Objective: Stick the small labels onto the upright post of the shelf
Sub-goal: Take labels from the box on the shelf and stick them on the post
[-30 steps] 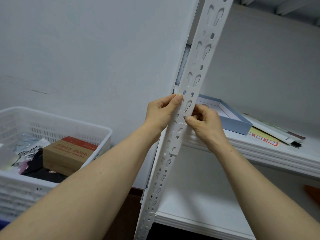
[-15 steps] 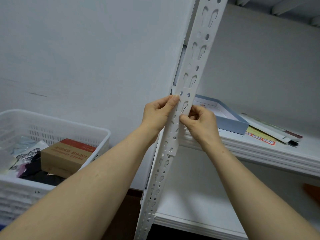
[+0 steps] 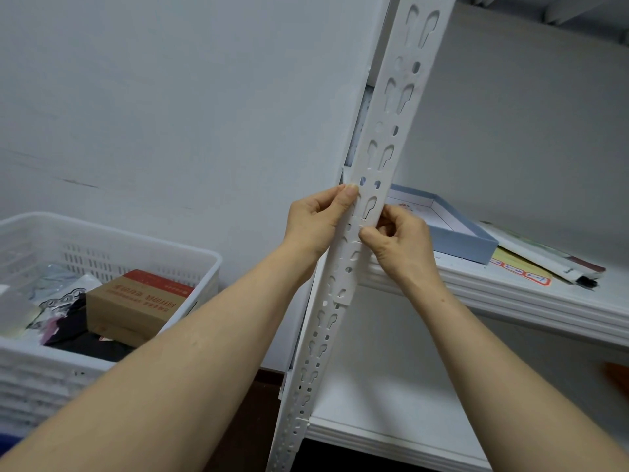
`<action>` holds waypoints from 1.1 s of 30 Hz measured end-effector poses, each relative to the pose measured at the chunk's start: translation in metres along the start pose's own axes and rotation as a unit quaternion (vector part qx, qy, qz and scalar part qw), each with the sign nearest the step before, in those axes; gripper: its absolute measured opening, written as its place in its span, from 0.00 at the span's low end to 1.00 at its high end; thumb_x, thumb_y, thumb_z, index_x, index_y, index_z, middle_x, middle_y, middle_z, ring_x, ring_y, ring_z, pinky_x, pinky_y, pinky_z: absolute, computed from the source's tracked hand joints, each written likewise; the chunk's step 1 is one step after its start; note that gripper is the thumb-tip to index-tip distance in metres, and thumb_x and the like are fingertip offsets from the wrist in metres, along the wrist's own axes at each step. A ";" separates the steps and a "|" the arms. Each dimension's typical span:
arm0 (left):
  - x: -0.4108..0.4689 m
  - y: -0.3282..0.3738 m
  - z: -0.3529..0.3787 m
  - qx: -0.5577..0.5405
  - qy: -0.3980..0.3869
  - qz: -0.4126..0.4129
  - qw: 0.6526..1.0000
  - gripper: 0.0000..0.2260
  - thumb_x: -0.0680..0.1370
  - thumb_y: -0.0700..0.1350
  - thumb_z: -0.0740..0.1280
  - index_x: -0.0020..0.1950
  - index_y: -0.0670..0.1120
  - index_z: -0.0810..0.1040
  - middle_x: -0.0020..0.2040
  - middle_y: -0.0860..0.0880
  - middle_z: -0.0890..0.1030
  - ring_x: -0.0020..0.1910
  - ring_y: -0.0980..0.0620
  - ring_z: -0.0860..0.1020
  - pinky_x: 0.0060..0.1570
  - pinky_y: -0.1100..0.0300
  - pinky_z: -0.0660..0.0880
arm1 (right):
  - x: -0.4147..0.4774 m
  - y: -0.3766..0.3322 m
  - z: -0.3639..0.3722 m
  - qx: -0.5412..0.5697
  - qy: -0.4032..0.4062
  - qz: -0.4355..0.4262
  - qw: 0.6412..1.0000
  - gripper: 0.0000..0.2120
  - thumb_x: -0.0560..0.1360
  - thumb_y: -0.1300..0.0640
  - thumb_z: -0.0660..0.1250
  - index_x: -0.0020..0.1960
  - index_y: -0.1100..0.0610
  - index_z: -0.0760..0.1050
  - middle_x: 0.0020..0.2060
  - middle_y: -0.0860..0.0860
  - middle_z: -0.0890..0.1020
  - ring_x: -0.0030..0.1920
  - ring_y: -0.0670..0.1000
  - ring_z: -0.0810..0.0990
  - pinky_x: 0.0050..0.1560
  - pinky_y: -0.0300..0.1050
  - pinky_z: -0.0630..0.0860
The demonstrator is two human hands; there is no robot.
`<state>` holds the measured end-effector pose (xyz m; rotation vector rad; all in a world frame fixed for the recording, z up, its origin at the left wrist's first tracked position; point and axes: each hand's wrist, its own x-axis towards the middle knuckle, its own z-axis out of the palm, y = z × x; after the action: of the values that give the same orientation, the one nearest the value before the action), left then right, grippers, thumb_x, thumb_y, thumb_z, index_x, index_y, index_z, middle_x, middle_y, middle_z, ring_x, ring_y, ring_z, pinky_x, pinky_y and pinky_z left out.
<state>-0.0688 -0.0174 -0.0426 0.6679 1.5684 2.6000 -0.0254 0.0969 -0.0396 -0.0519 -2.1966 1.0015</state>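
Both arms are bare and raised. The left forearm (image 3: 204, 352) comes up from bottom left and the right forearm (image 3: 493, 352) from bottom right, converging at mid-frame. Left hand (image 3: 316, 223) is seen back-on - its thumb lies flat on the front of the post (image 3: 384, 137) and its fingers wrap behind the left edge. Right hand (image 3: 398, 247) sits just lower on the other side, knuckles up and fingers curled - the thumb tip presses the post face and the index is hooked at the right edge. The hands are near each other but not touching.
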 end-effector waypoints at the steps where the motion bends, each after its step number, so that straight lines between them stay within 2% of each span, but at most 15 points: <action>1: 0.000 0.000 0.000 0.000 0.000 0.000 1.000 0.10 0.77 0.44 0.68 0.56 0.41 0.82 0.41 0.54 0.84 0.37 0.63 0.82 0.38 0.72 0.75 | 0.000 0.000 -0.001 0.009 -0.007 0.004 1.000 0.08 0.66 0.62 0.67 0.45 0.60 0.79 0.32 0.56 0.73 0.32 0.50 0.66 0.37 0.44 0.67; 4: 0.001 -0.001 0.000 -0.006 0.003 -0.001 1.000 0.11 0.77 0.44 0.69 0.56 0.41 0.81 0.41 0.54 0.84 0.37 0.63 0.81 0.38 0.72 0.76 | 0.000 -0.001 -0.007 0.043 -0.041 0.012 0.998 0.08 0.67 0.64 0.67 0.44 0.54 0.80 0.34 0.61 0.72 0.34 0.52 0.65 0.40 0.44 0.67; 6: 0.001 -0.001 0.000 -0.007 0.005 -0.004 1.000 0.12 0.76 0.45 0.69 0.57 0.40 0.81 0.43 0.53 0.84 0.38 0.63 0.82 0.40 0.72 0.76 | -0.001 -0.003 -0.009 0.048 -0.053 0.020 0.997 0.10 0.69 0.65 0.67 0.43 0.51 0.79 0.34 0.58 0.72 0.34 0.51 0.64 0.39 0.44 0.66; 10: 0.001 -0.002 0.000 -0.011 0.002 -0.007 1.000 0.12 0.77 0.45 0.69 0.58 0.41 0.81 0.43 0.53 0.84 0.38 0.63 0.82 0.38 0.72 0.76 | 0.000 -0.005 -0.004 0.046 -0.015 0.029 0.998 0.06 0.68 0.64 0.68 0.45 0.58 0.80 0.29 0.50 0.70 0.28 0.44 0.63 0.34 0.39 0.65; 13: 0.001 -0.001 0.000 -0.007 0.002 -0.005 1.000 0.13 0.76 0.45 0.69 0.58 0.41 0.81 0.43 0.53 0.84 0.39 0.62 0.82 0.38 0.71 0.76 | 0.000 -0.007 0.000 0.026 0.009 0.029 0.999 0.06 0.67 0.63 0.68 0.44 0.57 0.80 0.26 0.43 0.72 0.23 0.40 0.67 0.29 0.32 0.65; 16: 0.000 -0.001 0.000 -0.005 0.003 -0.008 1.000 0.13 0.76 0.45 0.69 0.58 0.41 0.81 0.44 0.52 0.84 0.38 0.61 0.82 0.38 0.71 0.76 | 0.001 -0.009 0.002 0.003 0.019 0.027 0.999 0.06 0.66 0.61 0.68 0.43 0.55 0.80 0.28 0.43 0.75 0.24 0.39 0.69 0.32 0.34 0.69; 22: 0.000 0.000 0.000 -0.008 0.002 -0.008 1.000 0.13 0.77 0.45 0.68 0.58 0.40 0.80 0.43 0.52 0.84 0.38 0.61 0.82 0.38 0.71 0.76 | -0.001 -0.007 0.000 0.000 0.007 0.019 1.000 0.05 0.66 0.62 0.68 0.39 0.54 0.78 0.29 0.50 0.74 0.30 0.47 0.66 0.34 0.40 0.67; 25: 0.000 -0.001 0.000 -0.006 0.001 -0.007 1.000 0.10 0.77 0.44 0.68 0.55 0.41 0.81 0.40 0.54 0.84 0.38 0.62 0.82 0.37 0.72 0.75 | 0.000 -0.005 -0.002 0.013 -0.011 0.024 1.000 0.07 0.66 0.64 0.67 0.43 0.57 0.79 0.33 0.54 0.75 0.32 0.49 0.67 0.36 0.42 0.68; 30: 0.000 -0.001 0.000 0.000 0.004 -0.002 1.000 0.13 0.77 0.45 0.68 0.58 0.40 0.81 0.43 0.52 0.84 0.38 0.62 0.82 0.38 0.71 0.76 | 0.000 -0.005 -0.004 0.026 -0.024 0.021 0.999 0.09 0.67 0.65 0.67 0.43 0.54 0.79 0.35 0.56 0.75 0.33 0.51 0.66 0.37 0.42 0.67; 33: 0.001 -0.002 0.000 -0.001 0.004 -0.002 1.000 0.13 0.77 0.45 0.69 0.57 0.40 0.81 0.44 0.52 0.84 0.39 0.61 0.82 0.39 0.71 0.76 | -0.002 -0.005 -0.005 0.026 -0.031 0.017 0.999 0.09 0.67 0.66 0.66 0.45 0.58 0.80 0.38 0.67 0.77 0.34 0.51 0.66 0.38 0.43 0.67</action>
<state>-0.0698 -0.0165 -0.0438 0.6536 1.5684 2.6047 -0.0195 0.0959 -0.0352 -0.0358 -2.2308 1.0925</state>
